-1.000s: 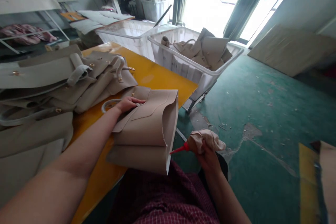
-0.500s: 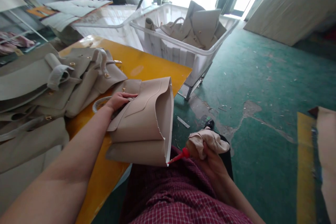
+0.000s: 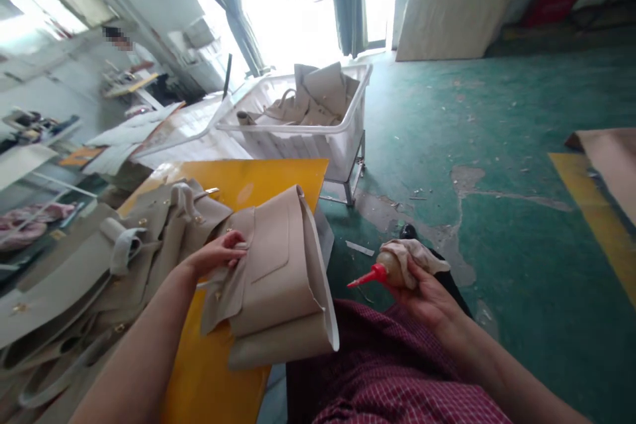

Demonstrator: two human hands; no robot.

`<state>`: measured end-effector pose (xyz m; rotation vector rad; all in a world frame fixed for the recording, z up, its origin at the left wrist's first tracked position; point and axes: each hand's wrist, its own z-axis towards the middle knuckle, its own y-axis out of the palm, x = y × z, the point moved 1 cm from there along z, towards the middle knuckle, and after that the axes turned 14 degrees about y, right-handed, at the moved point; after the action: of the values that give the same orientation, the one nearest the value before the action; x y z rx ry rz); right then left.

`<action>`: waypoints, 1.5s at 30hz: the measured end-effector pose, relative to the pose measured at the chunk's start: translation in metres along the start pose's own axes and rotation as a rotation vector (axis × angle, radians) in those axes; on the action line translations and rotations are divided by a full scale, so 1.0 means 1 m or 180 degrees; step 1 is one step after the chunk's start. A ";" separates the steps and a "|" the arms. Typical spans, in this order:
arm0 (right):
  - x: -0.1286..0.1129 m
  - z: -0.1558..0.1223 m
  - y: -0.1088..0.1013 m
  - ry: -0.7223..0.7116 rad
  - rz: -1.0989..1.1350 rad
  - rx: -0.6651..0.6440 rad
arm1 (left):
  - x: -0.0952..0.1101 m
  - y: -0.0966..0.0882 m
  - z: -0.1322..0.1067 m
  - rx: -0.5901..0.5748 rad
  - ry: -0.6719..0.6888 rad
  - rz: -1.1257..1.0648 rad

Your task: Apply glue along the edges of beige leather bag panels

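Note:
A beige handbag lies on the near edge of the yellow table, its open side facing my lap. My left hand is closed on the bag near its handle and flap, fingers pinched together. In my right hand is a squeeze bottle with a red nozzle, and a whitish cloth is wrapped over it. The nozzle tip points left toward the bag's open edge, apart from it. More beige bags are piled at the left, beyond my left forearm.
The yellow table ends at my lap. Behind it, a white bin of beige bags stands on a metal frame. Scraps lie on the green floor. Beige material shows at the far right. A person is in the background left.
The bottle's nozzle has moved away from the bag's lower corner, up and to the right. My left fingers have drawn together on the bag. The camera view has shifted.

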<state>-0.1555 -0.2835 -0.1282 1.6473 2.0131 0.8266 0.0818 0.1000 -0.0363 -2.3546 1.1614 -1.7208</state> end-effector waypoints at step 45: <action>-0.030 0.083 0.079 -0.1680 -0.0410 -0.0921 | -0.029 0.063 -0.134 0.2498 0.1056 0.2099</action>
<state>-0.0374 -0.2868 -0.1384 1.3751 1.5336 0.5327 -0.0672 0.1242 -0.0322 -1.1171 0.8835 -1.8430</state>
